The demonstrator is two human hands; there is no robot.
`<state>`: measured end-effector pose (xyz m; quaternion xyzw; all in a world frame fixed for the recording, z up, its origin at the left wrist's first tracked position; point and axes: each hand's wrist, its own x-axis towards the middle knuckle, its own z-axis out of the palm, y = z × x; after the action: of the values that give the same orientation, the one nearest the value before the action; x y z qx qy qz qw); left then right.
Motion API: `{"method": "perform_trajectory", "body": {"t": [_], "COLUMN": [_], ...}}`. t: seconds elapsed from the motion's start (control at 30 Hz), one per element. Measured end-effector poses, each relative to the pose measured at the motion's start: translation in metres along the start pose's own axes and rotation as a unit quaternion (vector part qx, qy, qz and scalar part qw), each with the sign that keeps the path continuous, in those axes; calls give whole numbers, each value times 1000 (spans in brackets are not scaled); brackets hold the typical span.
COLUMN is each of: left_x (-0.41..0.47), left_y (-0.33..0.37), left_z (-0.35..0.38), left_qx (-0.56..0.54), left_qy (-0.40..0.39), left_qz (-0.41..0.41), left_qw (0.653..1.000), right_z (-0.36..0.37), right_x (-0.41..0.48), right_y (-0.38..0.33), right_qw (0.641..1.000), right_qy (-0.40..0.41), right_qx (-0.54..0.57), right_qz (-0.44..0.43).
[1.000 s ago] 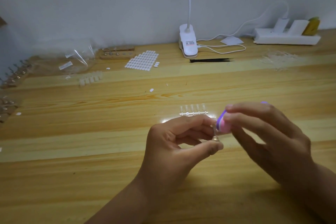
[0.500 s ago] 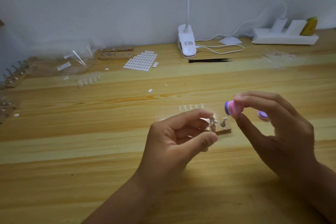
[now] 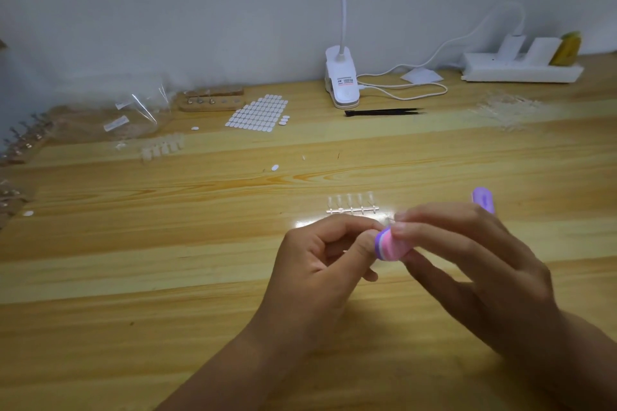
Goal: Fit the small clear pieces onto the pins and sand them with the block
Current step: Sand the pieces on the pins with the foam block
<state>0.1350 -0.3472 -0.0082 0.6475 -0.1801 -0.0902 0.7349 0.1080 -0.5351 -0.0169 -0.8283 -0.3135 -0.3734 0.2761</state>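
Back to the left hand (image 3: 320,257) comes the pink and purple block (image 3: 390,243); half a second ago it was lifted up and off to the right.

The table (image 3: 167,277) is pale wood with long stripes in the grain. A plain grey-white wall (image 3: 200,10) stands behind it. By the wall sit a white clip lamp (image 3: 342,83) with its cord, a white power strip (image 3: 521,67) and black tweezers (image 3: 384,112). Further left lie a sheet of white oval stickers (image 3: 257,112), a wooden pin holder (image 3: 210,101) and a clear plastic bag (image 3: 110,110). A heap of clear bits (image 3: 507,108) lies far right, but it is too blurry to tell more.

A strip of small clear pieces (image 3: 352,205) lies flat on the table just behind the hands. A second purple block (image 3: 483,198) peeks out behind the right hand (image 3: 467,260).

The right hand grips the pink and purple block between its thumb and fingers. The block's end touches the left hand's fingertips. The left hand's fingers are curled in, with thumb and first finger pressed together. What they pinch is hidden, so I cannot tell.

Before, a little wooden stand with pins showed between the hands. Now the hands cover that spot. The strip of clear pieces has not moved.
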Motion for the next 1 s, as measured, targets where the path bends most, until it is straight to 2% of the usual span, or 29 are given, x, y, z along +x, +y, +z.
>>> {"method": "perform_trajectory", "body": {"t": [0.1, 0.2, 0.27, 0.37, 0.47, 0.57, 0.7, 0.87, 1.0], "left_x": [0, 1, 0, 0, 1, 1, -1, -3, -3], "left_y": [-1, -2, -1, 1, 2, 3, 4, 4, 7], "left_z": [-1, -1, 0, 0, -2, -1, 1, 1, 2], "left_qx": [-12, -9, -7, -16, -28, -32, -30, -32, -29], "left_qy": [15, 17, 11, 7, 17, 13, 1, 8, -20], "left_qz": [1, 5, 9, 14, -1, -14, -15, -48, -45], "left_qw": [1000, 1000, 1000, 1000, 999, 999, 999, 998, 998], "right_z": [-5, -6, 0, 0, -6, -5, 1, -11, -4], "right_x": [2, 3, 1, 1, 4, 4, 2, 7, 1], "right_y": [11, 8, -2, -2, 11, 2, -6, 13, -1], "right_qw": [999, 998, 999, 999, 997, 998, 999, 995, 999], "right_qy": [13, 45, 35, 15, 35, 56, 21, 49, 15], "right_qx": [-39, -25, -6, -36, -60, -28, -45, -79, -51], "right_qz": [16, 33, 8, -22, 19, 20, -22, 45, 1]}}
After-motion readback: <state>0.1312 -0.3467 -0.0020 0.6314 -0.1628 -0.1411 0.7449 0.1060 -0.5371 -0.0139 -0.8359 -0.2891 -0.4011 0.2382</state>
